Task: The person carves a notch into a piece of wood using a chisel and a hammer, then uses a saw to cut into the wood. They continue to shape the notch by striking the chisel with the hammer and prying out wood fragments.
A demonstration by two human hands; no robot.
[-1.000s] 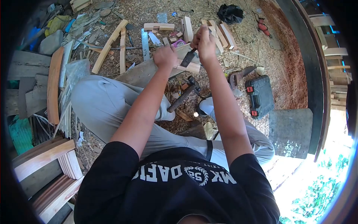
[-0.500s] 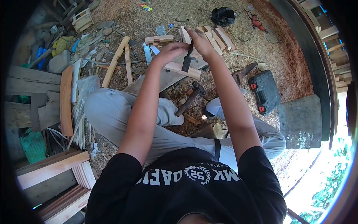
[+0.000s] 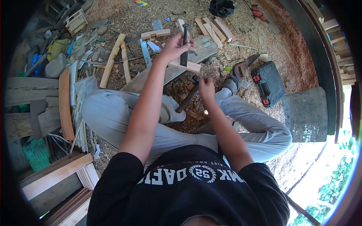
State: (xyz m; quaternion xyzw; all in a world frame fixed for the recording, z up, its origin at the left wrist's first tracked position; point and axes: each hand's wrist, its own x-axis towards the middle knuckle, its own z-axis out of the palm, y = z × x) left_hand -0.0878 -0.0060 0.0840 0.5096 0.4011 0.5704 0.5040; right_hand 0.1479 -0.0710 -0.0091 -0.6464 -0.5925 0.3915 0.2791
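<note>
A dark chisel (image 3: pixel 184 57) stands nearly upright, its lower end against a pale notched wood piece (image 3: pixel 193 67). My left hand (image 3: pixel 176 47) is closed around the chisel's upper part. Under the wood piece lies a grey plank (image 3: pixel 205 44). Below it, a hammer (image 3: pixel 187 98) slants between my feet, its head partly covered by my right hand (image 3: pixel 206 89). The fingers of that hand are curled at the hammer head; their exact hold is partly hidden.
A black tool case (image 3: pixel 268 83) and a handsaw (image 3: pixel 245 66) lie to the right. Several cut wood pieces (image 3: pixel 155 33) lie beyond the plank. Wood strips (image 3: pixel 113 62) are at the left, with a black bag (image 3: pixel 221 8) at the back. Shavings cover the ground.
My right hand has left the chisel and come down toward me to the hammer head. My left hand has closed on the chisel. The view has shifted slightly.
</note>
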